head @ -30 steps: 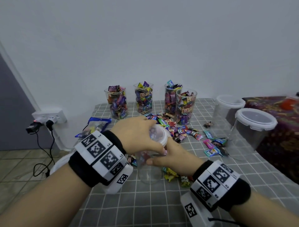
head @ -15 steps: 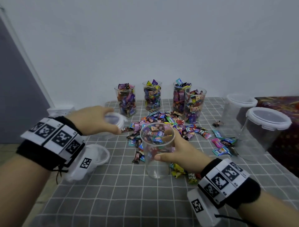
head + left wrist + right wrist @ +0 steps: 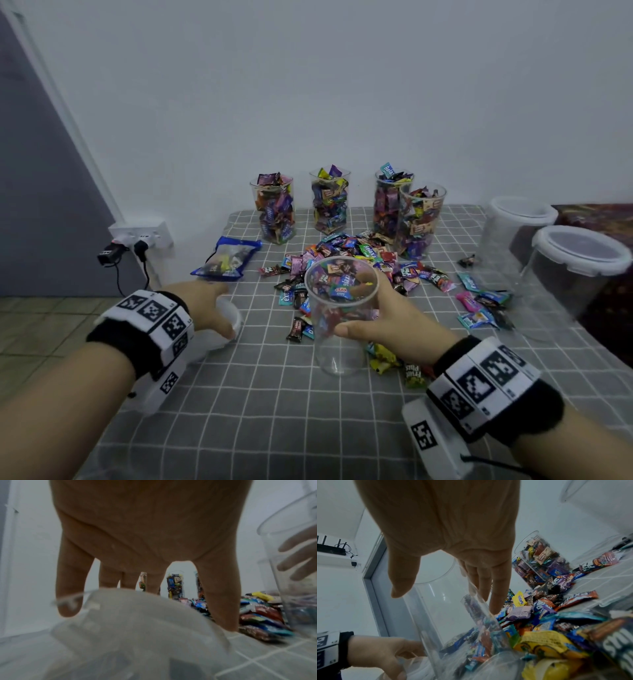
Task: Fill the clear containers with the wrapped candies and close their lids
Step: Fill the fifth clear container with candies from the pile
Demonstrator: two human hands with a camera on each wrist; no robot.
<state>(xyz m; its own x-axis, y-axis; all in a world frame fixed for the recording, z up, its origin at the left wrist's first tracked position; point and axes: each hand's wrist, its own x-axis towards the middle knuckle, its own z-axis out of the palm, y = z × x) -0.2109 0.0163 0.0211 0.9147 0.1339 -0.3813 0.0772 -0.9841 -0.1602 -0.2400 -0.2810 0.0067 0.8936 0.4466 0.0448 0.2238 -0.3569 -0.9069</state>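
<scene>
My right hand (image 3: pixel 352 308) grips an empty clear container (image 3: pixel 337 346) that stands upright and lidless on the grey checked table (image 3: pixel 274 411). The thumb is on the near side and the fingers (image 3: pixel 494 588) wrap the far side. My left hand (image 3: pixel 224 308) holds the container's white lid (image 3: pixel 234 317) low at the table's left edge, fingers (image 3: pixel 221 601) spread round its rim (image 3: pixel 137 615). A heap of wrapped candies (image 3: pixel 346 253) lies just behind the container. Some candies (image 3: pixel 383 359) lie under my right wrist.
Several clear containers full of candies (image 3: pixel 275 209) stand in a row at the wall. Two large clear containers with white lids (image 3: pixel 579 274) stand at the right. A blue candy bag (image 3: pixel 226 262) lies at the back left. A wall socket with plugs (image 3: pixel 140 236) is beyond the left edge.
My left hand lifted the lid off the container, carried it left and brought it down to the table's left edge. My right hand kept its grip on the container.
</scene>
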